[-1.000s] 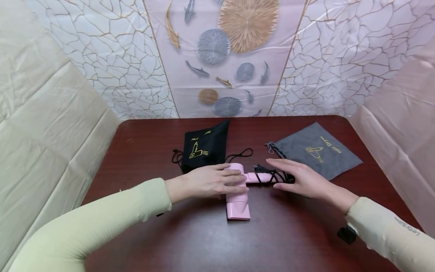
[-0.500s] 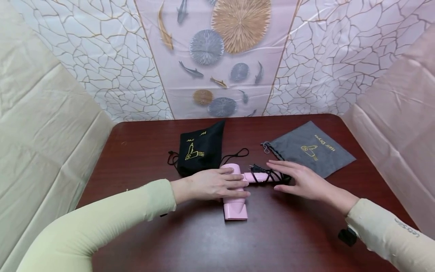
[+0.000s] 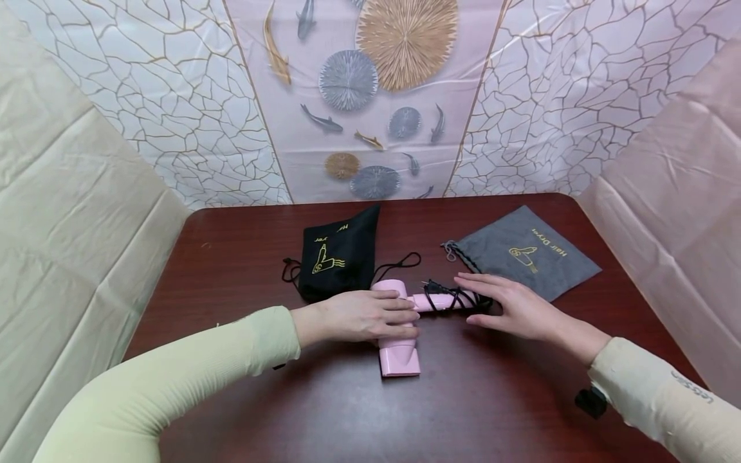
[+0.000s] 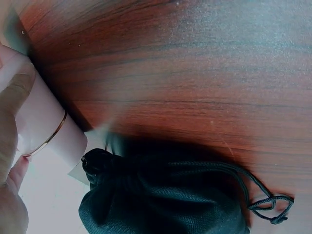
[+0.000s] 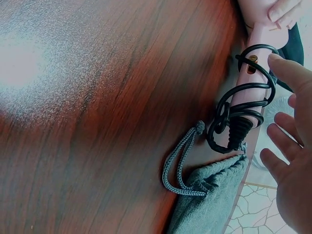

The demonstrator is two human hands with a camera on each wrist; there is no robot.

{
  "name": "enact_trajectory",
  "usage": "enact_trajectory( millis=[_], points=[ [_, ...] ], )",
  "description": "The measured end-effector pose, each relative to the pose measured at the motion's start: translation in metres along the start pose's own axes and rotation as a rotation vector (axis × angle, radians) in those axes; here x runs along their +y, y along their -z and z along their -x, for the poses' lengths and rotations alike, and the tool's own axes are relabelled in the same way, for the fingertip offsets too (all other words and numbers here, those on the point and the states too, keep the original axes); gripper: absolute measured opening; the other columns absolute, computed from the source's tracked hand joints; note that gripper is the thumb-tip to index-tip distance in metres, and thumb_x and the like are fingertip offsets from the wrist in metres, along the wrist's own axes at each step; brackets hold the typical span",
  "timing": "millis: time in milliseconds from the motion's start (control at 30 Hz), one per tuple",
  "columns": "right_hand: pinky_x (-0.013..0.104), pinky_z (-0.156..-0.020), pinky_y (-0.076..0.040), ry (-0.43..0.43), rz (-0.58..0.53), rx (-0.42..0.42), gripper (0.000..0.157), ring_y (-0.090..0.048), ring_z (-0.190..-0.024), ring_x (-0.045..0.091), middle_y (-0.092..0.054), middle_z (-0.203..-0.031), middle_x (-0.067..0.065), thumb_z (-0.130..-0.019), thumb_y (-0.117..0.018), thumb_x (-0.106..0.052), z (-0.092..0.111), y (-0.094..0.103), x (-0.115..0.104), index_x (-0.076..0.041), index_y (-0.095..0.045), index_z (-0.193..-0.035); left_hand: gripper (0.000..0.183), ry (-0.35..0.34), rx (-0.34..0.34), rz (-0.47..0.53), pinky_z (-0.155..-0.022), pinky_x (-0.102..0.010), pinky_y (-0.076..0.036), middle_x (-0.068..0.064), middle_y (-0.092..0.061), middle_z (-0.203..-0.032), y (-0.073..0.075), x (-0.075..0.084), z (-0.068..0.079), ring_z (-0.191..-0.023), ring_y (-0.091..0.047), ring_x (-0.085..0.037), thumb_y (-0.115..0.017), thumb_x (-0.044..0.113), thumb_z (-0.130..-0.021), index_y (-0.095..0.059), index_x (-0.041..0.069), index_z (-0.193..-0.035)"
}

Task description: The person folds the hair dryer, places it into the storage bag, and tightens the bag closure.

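Dryer [image 3: 398,354] pt. behind L fingers [image 3: 398,317]

Pale-green left sleeve [image 3: 191,373], cream right sleeve [image 3: 648,389], dark lettering [image 3: 693,387], black wrist device [image 3: 591,402]

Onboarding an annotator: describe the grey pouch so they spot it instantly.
On the red-brown table, go to the far right, just beyond the right hand. There lies a drawstring pouch printed in yellow with "Hair Dryer". Its grey cloth sets it apart from the similarly printed black pouch.
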State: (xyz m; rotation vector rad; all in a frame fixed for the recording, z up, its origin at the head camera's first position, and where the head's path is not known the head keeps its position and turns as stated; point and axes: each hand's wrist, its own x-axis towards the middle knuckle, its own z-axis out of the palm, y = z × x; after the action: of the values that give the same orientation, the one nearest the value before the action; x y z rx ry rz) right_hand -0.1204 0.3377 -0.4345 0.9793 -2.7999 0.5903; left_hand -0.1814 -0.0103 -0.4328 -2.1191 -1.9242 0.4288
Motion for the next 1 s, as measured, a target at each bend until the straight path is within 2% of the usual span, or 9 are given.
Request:
enact_trajectory(
  millis=[233,367,500,567,633,733,800,900,1000],
  points=[
    [0.020,-0.117,-0.036,-0.023,-0.009,-0.017,0.069,-0.058,-0.139,0.034,-0.061,-0.153,0.010,-0.091,-0.087,-0.026,-0.002,0.003,0.001,-0.010,-0.060,-0.152,0.047,-0.019,0.035,-0.064,-0.123,-0.038,-0.038,0.002,-0.059,-0.154,-0.003,0.003,0.002,-0.147,-0.051,-0.019,-0.060,0.031,-0.107,-0.057,0.026,-0.153],
    [0.041,-0.115,-0.046,-0.071,-0.033,-0.041,0.067,-0.057,-0.141,0.035,-0.060,-0.154,0.010,-0.094,-0.084,-0.029,-0.003,0.008,0.001,-0.011,-0.059,-0.154,0.046,-0.016,0.054,-0.089,-0.123,-0.038,-0.039,0.002,-0.059,-0.154,-0.001,0.005,0.005,-0.146,-0.052,-0.019,-0.059,0.032,-0.107,-0.057,0.026,-0.153],
    [0.059,-0.110,-0.048,-0.106,-0.071,-0.059,0.064,-0.056,-0.142,0.037,-0.059,-0.155,0.011,-0.098,-0.079,-0.029,-0.007,0.014,0.001,-0.013,-0.057,-0.156,0.047,-0.014,0.081,-0.109,-0.123,-0.037,-0.039,0.001,-0.060,-0.153,0.001,0.006,0.008,-0.146,-0.052,-0.019,-0.059,0.031,-0.107,-0.057,0.026,-0.153],
    [0.054,-0.111,-0.048,-0.098,-0.075,-0.054,0.062,-0.056,-0.143,0.036,-0.059,-0.155,0.009,-0.100,-0.078,-0.028,-0.009,0.016,-0.001,-0.015,-0.056,-0.157,0.047,-0.006,0.095,-0.121,-0.123,-0.037,-0.039,0.001,-0.060,-0.153,0.004,0.007,0.010,-0.145,-0.053,-0.018,-0.060,0.031,-0.107,-0.057,0.026,-0.153],
    [0.040,-0.115,-0.047,-0.075,-0.077,-0.040,0.061,-0.056,-0.143,0.033,-0.059,-0.155,0.007,-0.100,-0.077,-0.026,-0.012,0.019,-0.003,-0.018,-0.057,-0.157,0.047,0.007,0.101,-0.127,-0.123,-0.037,-0.040,0.001,-0.060,-0.153,0.008,0.007,0.013,-0.145,-0.053,-0.018,-0.059,0.031,-0.107,-0.058,0.027,-0.153],
    [0.019,-0.116,-0.038,-0.021,-0.078,-0.020,0.060,-0.057,-0.142,0.028,-0.060,-0.155,0.004,-0.100,-0.078,-0.026,-0.017,0.023,-0.008,-0.021,-0.057,-0.156,0.045,0.021,0.105,-0.143,-0.122,-0.038,-0.040,-0.001,-0.060,-0.153,0.014,0.007,0.016,-0.145,-0.053,-0.018,-0.057,0.032,-0.108,-0.058,0.027,-0.153],
    [0.013,-0.116,-0.033,0.016,-0.076,-0.012,0.060,-0.057,-0.142,0.026,-0.060,-0.155,0.003,-0.099,-0.079,-0.025,-0.021,0.025,-0.011,-0.022,-0.059,-0.155,0.045,0.026,0.109,-0.155,-0.122,-0.038,-0.041,-0.001,-0.060,-0.153,0.019,0.007,0.018,-0.145,-0.054,-0.018,-0.056,0.034,-0.109,-0.058,0.027,-0.153],
    [0.018,-0.116,-0.038,0.031,-0.058,-0.013,0.059,-0.057,-0.142,0.025,-0.060,-0.155,0.003,-0.099,-0.078,-0.025,-0.025,0.028,-0.015,-0.023,-0.059,-0.155,0.045,0.025,0.131,-0.178,-0.122,-0.038,-0.041,-0.001,-0.061,-0.152,0.024,0.007,0.022,-0.144,-0.055,-0.019,-0.057,0.036,-0.109,-0.059,0.026,-0.153],
    [0.033,-0.113,-0.047,-0.002,-0.051,-0.022,0.058,-0.057,-0.142,0.025,-0.060,-0.155,0.002,-0.100,-0.077,-0.025,-0.027,0.031,-0.015,-0.022,-0.059,-0.155,0.047,0.024,0.150,-0.192,-0.122,-0.039,-0.041,-0.001,-0.060,-0.152,0.029,0.008,0.025,-0.144,-0.054,-0.019,-0.059,0.036,-0.107,-0.058,0.026,-0.153]
  ],
)
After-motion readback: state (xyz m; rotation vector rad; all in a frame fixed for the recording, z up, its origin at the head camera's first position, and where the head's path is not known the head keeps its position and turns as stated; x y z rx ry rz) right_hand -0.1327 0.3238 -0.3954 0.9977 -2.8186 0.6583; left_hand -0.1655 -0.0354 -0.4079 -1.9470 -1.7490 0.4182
